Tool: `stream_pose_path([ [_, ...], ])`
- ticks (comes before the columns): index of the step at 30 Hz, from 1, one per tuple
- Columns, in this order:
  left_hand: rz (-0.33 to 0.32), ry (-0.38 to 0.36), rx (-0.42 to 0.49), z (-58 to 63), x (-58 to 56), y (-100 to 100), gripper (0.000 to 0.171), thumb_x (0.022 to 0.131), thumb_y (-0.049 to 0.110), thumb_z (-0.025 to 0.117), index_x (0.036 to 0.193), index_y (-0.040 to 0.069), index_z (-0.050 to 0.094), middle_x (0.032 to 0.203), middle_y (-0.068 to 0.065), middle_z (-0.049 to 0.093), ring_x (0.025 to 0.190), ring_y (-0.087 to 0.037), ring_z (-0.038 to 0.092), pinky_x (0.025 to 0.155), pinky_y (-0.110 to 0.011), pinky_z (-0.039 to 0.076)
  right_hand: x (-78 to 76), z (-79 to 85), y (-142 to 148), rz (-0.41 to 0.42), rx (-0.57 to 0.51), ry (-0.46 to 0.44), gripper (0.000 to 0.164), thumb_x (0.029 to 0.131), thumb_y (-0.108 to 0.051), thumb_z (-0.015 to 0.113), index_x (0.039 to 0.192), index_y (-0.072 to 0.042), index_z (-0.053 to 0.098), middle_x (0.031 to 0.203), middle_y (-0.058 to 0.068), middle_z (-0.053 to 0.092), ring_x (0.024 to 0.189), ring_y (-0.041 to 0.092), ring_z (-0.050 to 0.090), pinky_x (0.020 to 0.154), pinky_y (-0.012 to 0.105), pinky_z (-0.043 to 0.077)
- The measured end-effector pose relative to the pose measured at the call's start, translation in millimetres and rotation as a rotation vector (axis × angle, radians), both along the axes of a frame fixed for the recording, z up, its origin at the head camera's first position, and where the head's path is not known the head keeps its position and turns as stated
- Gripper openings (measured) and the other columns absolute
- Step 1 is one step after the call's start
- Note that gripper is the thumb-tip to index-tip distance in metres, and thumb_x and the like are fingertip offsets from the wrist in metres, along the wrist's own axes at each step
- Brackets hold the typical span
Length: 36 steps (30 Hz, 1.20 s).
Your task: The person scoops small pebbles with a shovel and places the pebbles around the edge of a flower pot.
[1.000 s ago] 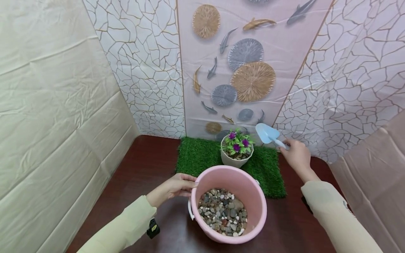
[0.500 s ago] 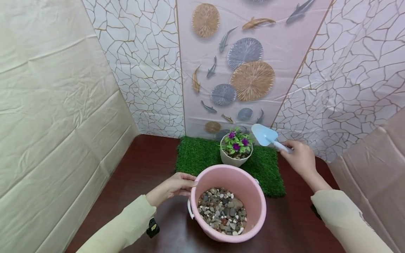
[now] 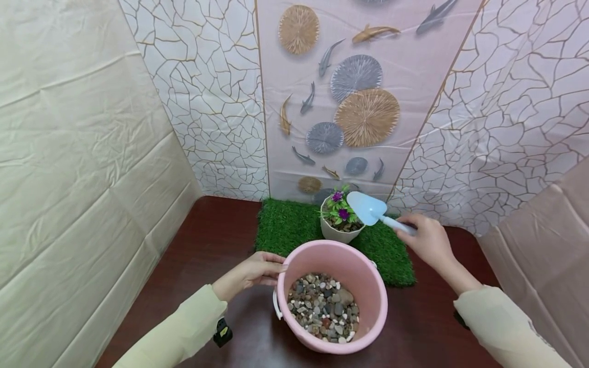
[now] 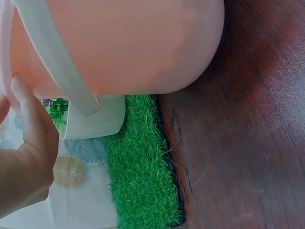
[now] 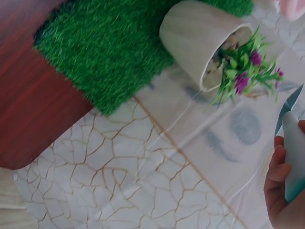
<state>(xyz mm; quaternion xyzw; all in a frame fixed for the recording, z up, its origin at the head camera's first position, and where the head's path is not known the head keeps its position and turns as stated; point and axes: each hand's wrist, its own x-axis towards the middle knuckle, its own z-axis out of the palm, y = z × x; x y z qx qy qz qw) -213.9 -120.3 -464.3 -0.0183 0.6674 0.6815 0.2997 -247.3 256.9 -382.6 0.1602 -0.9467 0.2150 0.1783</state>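
Observation:
My left hand (image 3: 258, 270) pinches the left rim of a pink bucket (image 3: 360, 273), thumb at the rim and fingers against the outside. Pebbles (image 3: 325, 309) of mixed colours cover the bucket's bottom. My right hand (image 3: 428, 240) grips the handle of a light blue trowel (image 3: 366, 208), its blade pointing left. In the head view the blade overlaps the right part of a plant with purple flowers (image 3: 343, 214). The plant's white pot (image 3: 338, 235) stands behind the bucket, with small stones around the stems. In the right wrist view only the trowel's handle (image 5: 295, 148) and part of its blade show.
A mat of artificial grass (image 3: 290, 225) lies under the pot on the dark red wooden table (image 3: 221, 230). The bucket's white carrying handle (image 4: 55, 57) hangs down its left side. Patterned cloth (image 3: 221, 112) rises behind the table, with beige cloth (image 3: 92, 153) at the left.
My right hand first drew slightly to the right, then moved left, bringing the trowel's blade from beside the plant to in front of its right flowers. My left hand and the bucket stay put.

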Motion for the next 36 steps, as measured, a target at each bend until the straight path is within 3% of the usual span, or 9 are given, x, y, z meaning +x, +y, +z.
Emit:
stream_pose_path([
  [6,-0.005,0.0,0.002,-1.2,-1.2,0,0.045,0.088,0.01,0.062,0.128,-0.008,0.051,0.081,-0.001,0.069,0.07,-0.007,0.065,0.065,-0.021,0.058,16.8,-4.3,-13,0.079,-0.025,-0.055,0.015,0.08,-0.006,0.07,0.094,-0.001,0.071,0.078,0.01,0.068,0.057,0.009,0.045,0.051,0.022,0.037],
  [12,-0.001,-0.002,0.007,-0.8,-1.0,-1,0.045,0.088,0.009,0.062,0.128,-0.008,0.051,0.081,-0.001,0.069,0.071,-0.008,0.065,0.065,-0.022,0.058,31.6,-8.3,-25,0.241,-0.008,-0.107,0.014,0.077,-0.004,0.073,0.091,-0.006,0.072,0.081,0.002,0.069,0.062,0.001,0.048,0.054,0.02,0.043],
  [21,-0.006,0.001,0.009,-0.7,-0.7,0,0.046,0.089,0.011,0.062,0.129,-0.008,0.05,0.081,0.0,0.069,0.071,-0.007,0.065,0.065,-0.021,0.058,46.4,-12.8,-42,0.371,0.171,-0.126,0.017,0.072,-0.007,0.075,0.088,-0.013,0.072,0.078,-0.008,0.065,0.065,-0.001,0.05,0.056,0.02,0.046],
  [26,-0.005,-0.004,0.008,-1.0,-0.9,0,0.045,0.089,0.01,0.062,0.129,-0.007,0.051,0.083,-0.001,0.069,0.071,-0.007,0.065,0.065,-0.021,0.058,51.1,-19.7,-51,0.442,0.329,-0.066,0.014,0.068,-0.01,0.077,0.08,-0.014,0.07,0.072,-0.009,0.059,0.059,0.0,0.047,0.049,0.019,0.043],
  [36,-0.005,-0.011,0.008,-1.8,-0.8,1,0.044,0.088,0.01,0.062,0.128,-0.008,0.051,0.081,-0.001,0.068,0.07,-0.007,0.064,0.063,-0.019,0.057,55.2,-30.7,-62,0.477,0.464,-0.004,0.016,0.065,-0.015,0.082,0.07,-0.018,0.067,0.067,-0.009,0.053,0.057,0.007,0.051,0.046,0.024,0.043],
])
